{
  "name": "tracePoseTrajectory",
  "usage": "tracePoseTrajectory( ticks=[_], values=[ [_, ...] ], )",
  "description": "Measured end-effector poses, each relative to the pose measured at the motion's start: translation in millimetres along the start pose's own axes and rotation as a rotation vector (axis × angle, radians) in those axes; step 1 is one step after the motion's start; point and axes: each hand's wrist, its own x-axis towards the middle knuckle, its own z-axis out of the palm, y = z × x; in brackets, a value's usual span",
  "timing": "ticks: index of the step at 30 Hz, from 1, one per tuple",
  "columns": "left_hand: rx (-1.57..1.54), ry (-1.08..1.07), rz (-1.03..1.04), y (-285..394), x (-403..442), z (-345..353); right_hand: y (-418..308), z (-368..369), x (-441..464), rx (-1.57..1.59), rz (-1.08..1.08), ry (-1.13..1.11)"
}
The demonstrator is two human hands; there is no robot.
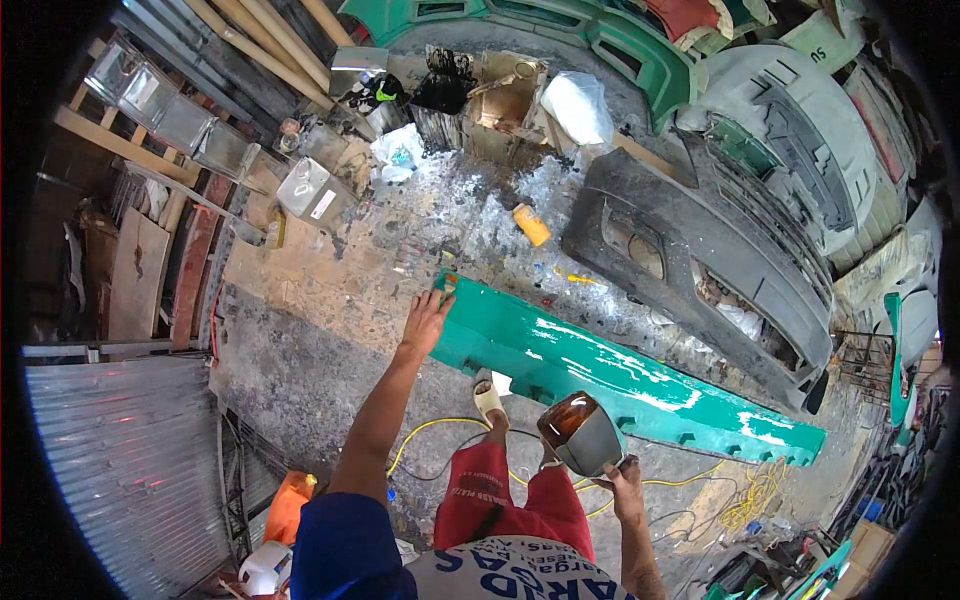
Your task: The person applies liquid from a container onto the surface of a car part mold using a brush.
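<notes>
A long green panel (610,375) with white scraped patches slants across the middle of the head view. At its left end, my left hand (428,318) reaches out with the fingers over the edge, gripping it; the thumb side is partly hidden. My right hand (624,484) is closed on the rim side of a grey-white container (592,450). Dark amber-brown liquid (572,420) shows inside the tilted container. It is in front of my body, beside the panel's near edge, and overlaps it in view.
A black bumper (690,270) lies beyond the panel, with more bumpers stacked behind. A yellow container (531,226) and metal cans (314,192) are on the stained floor. A yellow cable (750,495) coils at the right and runs past my feet. Corrugated metal (125,455) stands left.
</notes>
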Motion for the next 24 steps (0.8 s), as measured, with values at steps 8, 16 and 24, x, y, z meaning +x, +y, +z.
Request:
tracePoseTrajectory(
  ticks=[8,16,24],
  values=[
    [0.117,-0.125,0.037,12.6,-63.1,12.9,-15.6,-13.6,-4.7,-0.063,-0.021,-0.009],
    [-1.218,0.500,-0.583,112.5,-112.2,-50.8,-45.9,-22.4,43.2,-0.314,-0.044,-0.238],
    [-1.063,0.800,-0.905,287.8,-214.9,-202.6,-93.2,1.4,89.5,-0.774,-0.128,-0.596]
  ],
)
